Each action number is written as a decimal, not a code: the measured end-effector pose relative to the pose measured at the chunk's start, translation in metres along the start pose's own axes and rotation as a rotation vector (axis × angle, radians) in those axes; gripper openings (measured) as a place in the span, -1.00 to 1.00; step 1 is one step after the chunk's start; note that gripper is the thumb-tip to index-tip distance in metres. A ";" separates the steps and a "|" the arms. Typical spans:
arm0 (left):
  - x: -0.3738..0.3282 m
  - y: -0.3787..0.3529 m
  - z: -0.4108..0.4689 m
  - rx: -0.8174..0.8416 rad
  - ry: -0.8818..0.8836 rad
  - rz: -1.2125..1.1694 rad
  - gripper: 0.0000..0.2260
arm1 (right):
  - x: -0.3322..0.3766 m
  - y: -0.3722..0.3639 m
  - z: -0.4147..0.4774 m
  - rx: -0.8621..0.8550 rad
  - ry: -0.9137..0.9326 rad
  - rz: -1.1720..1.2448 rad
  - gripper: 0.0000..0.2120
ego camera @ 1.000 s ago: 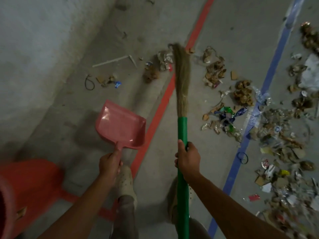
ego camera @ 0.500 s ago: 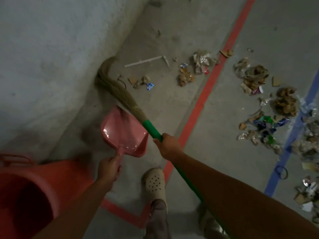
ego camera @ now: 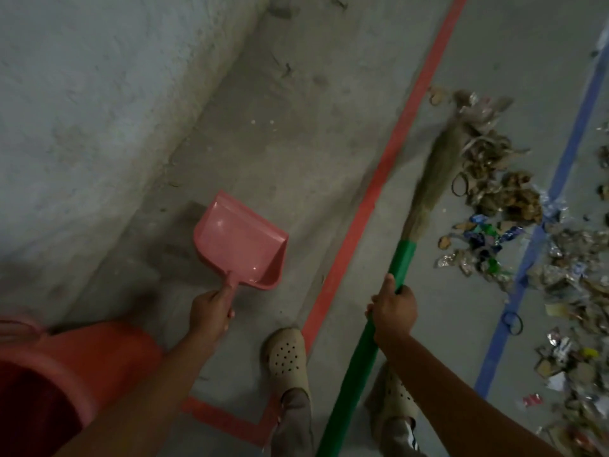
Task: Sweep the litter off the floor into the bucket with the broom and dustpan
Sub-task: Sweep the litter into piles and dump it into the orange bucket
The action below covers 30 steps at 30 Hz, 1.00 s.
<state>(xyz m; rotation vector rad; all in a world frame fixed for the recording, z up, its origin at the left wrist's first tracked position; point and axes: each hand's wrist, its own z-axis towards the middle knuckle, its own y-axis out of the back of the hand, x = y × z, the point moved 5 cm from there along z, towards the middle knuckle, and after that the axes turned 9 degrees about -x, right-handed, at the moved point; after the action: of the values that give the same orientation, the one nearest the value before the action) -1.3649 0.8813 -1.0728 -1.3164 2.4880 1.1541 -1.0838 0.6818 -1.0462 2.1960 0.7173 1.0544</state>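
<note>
L hand (ego camera: 211, 308) holds dustpan (ego camera: 239, 239); bucket (ego camera: 108, 351) contents unclear.

Glossy pink plastic dustpan (ego camera: 240, 248); rough matt concrete floor (ego camera: 280, 153); straw-bristled broom (ego camera: 428, 196).

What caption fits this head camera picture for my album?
Right hand holds a green-handled broom against the litter; left hand holds a pink dustpan near the red bucket.
</note>
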 end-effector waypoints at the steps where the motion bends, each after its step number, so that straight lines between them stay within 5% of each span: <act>1: 0.001 0.000 -0.003 0.003 0.004 0.005 -0.39 | 0.002 -0.003 -0.008 0.040 0.036 -0.010 -0.67; 7: -0.004 0.007 -0.018 -0.018 -0.017 0.065 -0.38 | 0.021 -0.046 -0.051 0.409 0.291 -0.342 -0.71; 12: -0.020 0.003 -0.022 0.003 -0.088 0.074 -0.42 | 0.027 -0.057 -0.021 0.548 0.248 -0.512 -0.67; 18: -0.066 -0.049 -0.043 0.109 -0.213 0.109 -0.35 | 0.009 0.009 0.084 0.309 -0.028 -0.338 -0.62; 24: -0.101 -0.147 -0.092 0.248 -0.284 0.141 -0.54 | -0.001 0.125 0.164 0.016 -0.069 -0.098 -0.63; 30: -0.128 -0.239 -0.149 0.306 -0.401 0.193 -0.48 | -0.001 0.194 0.188 0.076 0.039 0.021 -0.73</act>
<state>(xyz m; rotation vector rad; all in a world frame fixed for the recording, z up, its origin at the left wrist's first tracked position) -1.0709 0.7876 -1.0526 -0.7011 2.3981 0.9100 -0.8900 0.4980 -1.0062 2.2573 0.7643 1.1005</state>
